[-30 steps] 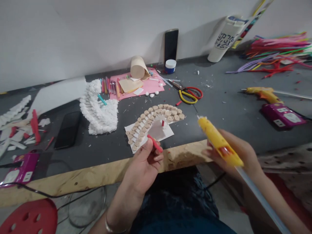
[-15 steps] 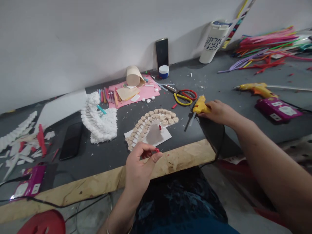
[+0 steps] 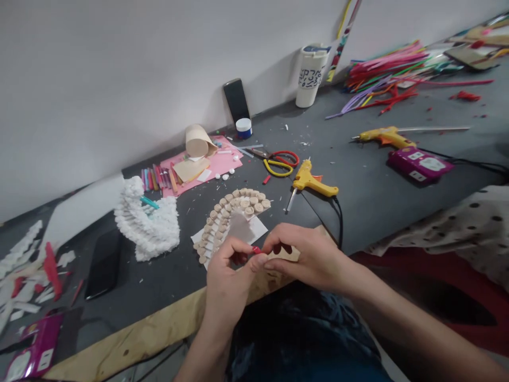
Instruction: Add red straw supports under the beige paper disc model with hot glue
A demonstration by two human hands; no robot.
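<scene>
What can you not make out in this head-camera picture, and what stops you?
Head view:
red piece: mostly covered by left hand fingertips; shape unclear.
right hand: grip on it hidden by its curled fingers.
white cup: print too small to read.
purple box: cut off at the lower left edge.

Through the head camera I see my own two hands, both bare: the left hand [image 3: 230,281] and the right hand [image 3: 310,257]. The forearms behind them are uncovered as far as the lower edge of the view. The nails on the right hand's fingers [image 3: 292,245] look dark. Across my lap lies a dark blue garment [image 3: 302,339], mottled with a fainter teal pattern.
</scene>
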